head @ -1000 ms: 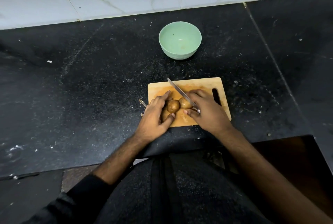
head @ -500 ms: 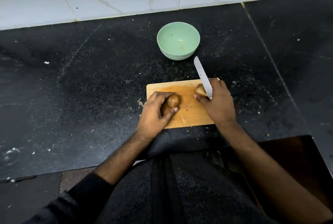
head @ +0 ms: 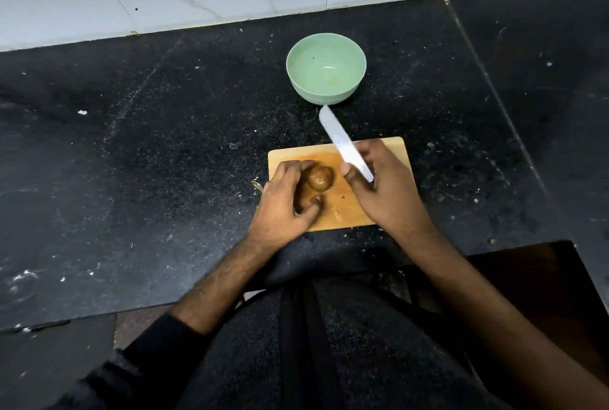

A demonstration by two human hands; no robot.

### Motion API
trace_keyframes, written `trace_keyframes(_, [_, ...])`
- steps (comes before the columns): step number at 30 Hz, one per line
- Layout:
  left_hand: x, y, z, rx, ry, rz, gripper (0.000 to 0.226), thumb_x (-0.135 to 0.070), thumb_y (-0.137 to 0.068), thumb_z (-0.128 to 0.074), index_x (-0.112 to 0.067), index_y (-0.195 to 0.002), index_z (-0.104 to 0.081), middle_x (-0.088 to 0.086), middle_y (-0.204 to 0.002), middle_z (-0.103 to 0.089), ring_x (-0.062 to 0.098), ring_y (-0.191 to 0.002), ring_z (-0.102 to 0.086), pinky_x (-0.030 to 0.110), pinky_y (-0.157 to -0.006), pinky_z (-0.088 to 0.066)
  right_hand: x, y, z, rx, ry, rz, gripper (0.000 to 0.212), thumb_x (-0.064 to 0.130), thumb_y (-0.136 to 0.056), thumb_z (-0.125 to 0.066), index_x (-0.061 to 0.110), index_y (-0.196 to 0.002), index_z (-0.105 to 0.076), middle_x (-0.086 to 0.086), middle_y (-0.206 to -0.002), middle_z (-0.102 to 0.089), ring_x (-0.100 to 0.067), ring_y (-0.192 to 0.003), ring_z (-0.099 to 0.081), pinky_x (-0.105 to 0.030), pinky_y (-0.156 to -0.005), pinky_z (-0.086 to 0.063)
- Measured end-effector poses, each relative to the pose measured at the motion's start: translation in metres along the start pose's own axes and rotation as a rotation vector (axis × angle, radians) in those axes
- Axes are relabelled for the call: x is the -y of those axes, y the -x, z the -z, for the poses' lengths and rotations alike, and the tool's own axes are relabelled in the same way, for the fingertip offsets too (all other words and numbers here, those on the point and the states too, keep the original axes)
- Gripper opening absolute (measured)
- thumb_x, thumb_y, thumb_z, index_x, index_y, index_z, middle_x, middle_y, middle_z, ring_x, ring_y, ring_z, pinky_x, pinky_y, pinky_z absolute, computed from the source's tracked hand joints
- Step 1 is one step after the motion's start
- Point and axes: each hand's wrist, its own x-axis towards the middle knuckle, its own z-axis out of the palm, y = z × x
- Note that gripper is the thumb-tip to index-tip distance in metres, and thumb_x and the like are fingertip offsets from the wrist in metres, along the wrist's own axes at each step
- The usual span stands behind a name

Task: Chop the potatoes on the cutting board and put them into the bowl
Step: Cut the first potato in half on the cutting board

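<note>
Left of centre on the pale wooden cutting board (head: 389, 145), the left hand (head: 283, 208) cups small brown potatoes (head: 320, 178); just right, the right hand (head: 385, 188) grips a steel knife (head: 344, 142) (tip toward the empty green bowl (head: 298, 80)), blade raised beside them.

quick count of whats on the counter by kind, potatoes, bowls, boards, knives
potatoes: 2 visible, one in the open, one mostly under the left hand; any others would be hidden
bowls: 1, green
cutting boards: 1, wooden
knives: 1, held in the right hand
total: 5
</note>
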Motion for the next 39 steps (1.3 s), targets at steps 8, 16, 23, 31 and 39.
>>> trace_keyframes(8, [0.000, -0.003, -0.005, -0.058, -0.004, 0.017, 0.034, -0.024, -0.090, -0.068, -0.012, -0.122, -0.063, -0.002, -0.114, -0.062, 0.014, -0.106, -0.060, 0.043, -0.092, -0.051, 0.000, 0.012, -0.008, 0.330, -0.549, -0.299, 0.063, 0.000, -0.094, -0.067, 0.017, -0.151, -0.046, 0.010, -0.133, -0.063, -0.001, -0.123, -0.059, -0.022, -0.103, -0.049])
trace_keyframes(16, [-0.007, -0.005, -0.012, -0.063, -0.124, 0.044, 0.040, -0.034, -0.090, -0.066, -0.019, -0.126, -0.060, -0.006, -0.119, -0.060, 0.016, -0.110, -0.058, 0.051, -0.089, -0.047, 0.013, 0.018, 0.003, 0.278, -0.834, -0.466, 0.031, 0.033, -0.110, -0.039, 0.024, -0.136, -0.053, -0.018, -0.104, -0.076, -0.015, -0.046, -0.054, -0.022, -0.036, -0.043])
trace_keyframes(23, [-0.009, -0.002, -0.016, -0.103, -0.087, 0.069, 0.038, -0.034, -0.091, -0.069, -0.022, -0.126, -0.060, -0.009, -0.117, -0.061, 0.011, -0.110, -0.056, 0.044, -0.093, -0.043, 0.000, 0.025, 0.005, 0.419, -0.735, -0.399, 0.065, -0.011, -0.095, -0.052, 0.025, -0.148, -0.042, -0.010, -0.123, -0.069, -0.011, -0.084, -0.058, -0.023, -0.066, -0.049])
trace_keyframes(31, [-0.005, 0.000, -0.017, -0.114, -0.084, 0.058, 0.039, -0.036, -0.093, -0.067, -0.021, -0.128, -0.059, -0.007, -0.115, -0.061, 0.013, -0.107, -0.057, 0.048, -0.093, -0.045, 0.008, 0.018, 0.007, 0.174, -0.882, -0.285, 0.034, 0.006, -0.094, -0.065, 0.009, -0.128, -0.066, -0.014, -0.127, -0.069, -0.023, -0.126, -0.062, -0.031, -0.109, -0.046])
trace_keyframes(39, [-0.008, 0.003, -0.018, -0.113, -0.170, 0.048, 0.040, -0.036, -0.097, -0.062, -0.020, -0.132, -0.055, -0.004, -0.118, -0.060, 0.016, -0.110, -0.056, 0.041, -0.093, -0.040, -0.002, 0.017, 0.000, 0.215, -0.439, -0.205, 0.037, 0.022, -0.106, -0.053, 0.027, -0.143, -0.054, -0.002, -0.084, -0.071, -0.001, -0.058, -0.058, -0.021, -0.053, -0.047])
